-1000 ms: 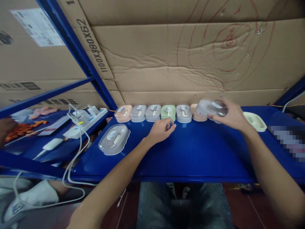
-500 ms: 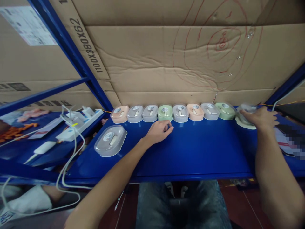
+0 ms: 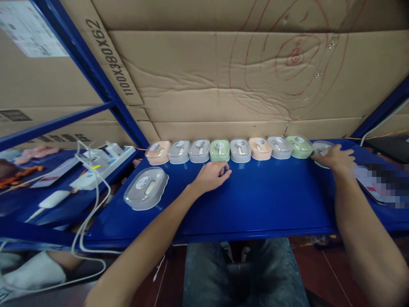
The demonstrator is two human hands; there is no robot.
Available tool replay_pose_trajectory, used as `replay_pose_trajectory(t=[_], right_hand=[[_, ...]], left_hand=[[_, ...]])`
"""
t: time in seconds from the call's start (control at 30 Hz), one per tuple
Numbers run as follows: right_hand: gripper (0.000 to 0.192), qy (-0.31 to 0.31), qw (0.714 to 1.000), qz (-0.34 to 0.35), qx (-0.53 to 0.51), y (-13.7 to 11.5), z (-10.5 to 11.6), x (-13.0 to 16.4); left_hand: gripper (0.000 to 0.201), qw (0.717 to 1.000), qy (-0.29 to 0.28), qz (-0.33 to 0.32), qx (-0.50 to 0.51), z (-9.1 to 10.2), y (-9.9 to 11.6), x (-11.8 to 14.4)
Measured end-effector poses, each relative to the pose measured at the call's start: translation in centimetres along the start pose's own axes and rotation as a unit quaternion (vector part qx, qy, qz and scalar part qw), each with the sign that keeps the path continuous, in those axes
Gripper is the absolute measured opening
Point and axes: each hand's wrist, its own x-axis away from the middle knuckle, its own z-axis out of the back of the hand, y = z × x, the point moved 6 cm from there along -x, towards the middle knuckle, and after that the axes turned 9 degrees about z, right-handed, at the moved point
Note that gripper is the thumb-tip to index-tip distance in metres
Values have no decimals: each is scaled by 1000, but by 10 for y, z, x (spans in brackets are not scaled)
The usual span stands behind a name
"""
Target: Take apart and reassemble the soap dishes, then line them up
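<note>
Fingers: right hand (image 3: pixel 335 158) pressing flat on the end box (image 3: pixel 319 148), seating it in line; left hand (image 3: pixel 211 175) curling loosely closed, empty.
Row: lidded boxes (image 3: pixel 220 150) sitting touching along the counter (image 3: pixel 255 204) back.

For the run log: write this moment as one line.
left hand: loosely curled, resting on blue shelf | right hand: on lidded box at row's right end | loose lid: far left

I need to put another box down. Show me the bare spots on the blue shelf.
Free: the broad front strip between the left hand and right hand, and between the loose grey box and the left hand. Crowded: the back edge, where the row of boxes sits side by side.
</note>
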Motion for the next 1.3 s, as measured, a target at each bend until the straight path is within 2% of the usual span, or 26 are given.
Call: replay_pose_trajectory(t=[0.1,0.2,0.37,0.43,0.47,0.53,0.6,0.63,0.7,0.77,0.8,0.87,0.93,1.07,1.17,1.3], right_hand=[[115,-4,999,-40,1,3,2,2],[117,24,999,-32,-29,-1,12,7],[117,89,989,-88,-81,4,43,22],[113,139,981,-77,-110,3,59,24],[109,163,977,-48,-128,-1,66,24],[101,187,964,54,-179,-17,79,25],[96,157,935,189,-256,-47,84,34],[94,126,911,257,-299,-65,84,43],[94,22,849,381,-365,-108,78,74],[89,-77,788,481,-376,-150,69,115],[87,-114,757,532,-362,-168,63,137],[88,-137,711,604,-333,-194,54,174],[96,-147,680,645,-316,-208,43,200],[105,-157,645,691,-287,-215,25,228],[107,-156,644,697,-274,-215,19,235],[102,-169,634,698,-288,-217,21,237]], left_hand=[[15,1000,-3,-1,-5,0,1,0],[14,1000,-7,-3,-11,0,2,1],[13,1000,-4,-7,-11,1,4,1],[13,1000,-1,-5,-6,2,4,0],[12,1000,1,-3,-3,2,4,0],[12,1000,7,1,6,4,4,0],[13,999,20,6,24,7,3,-1],[15,999,28,10,38,9,3,-1],[23,996,46,17,77,13,2,-1],[34,989,67,18,128,19,2,0],[38,985,76,14,153,22,3,1],[43,978,75,-11,194,24,6,4],[56,976,47,-50,209,22,12,7],[104,979,-45,-108,166,6,25,14],[111,981,-77,-116,137,-5,27,16],[113,984,-81,-100,120,-9,23,15]])
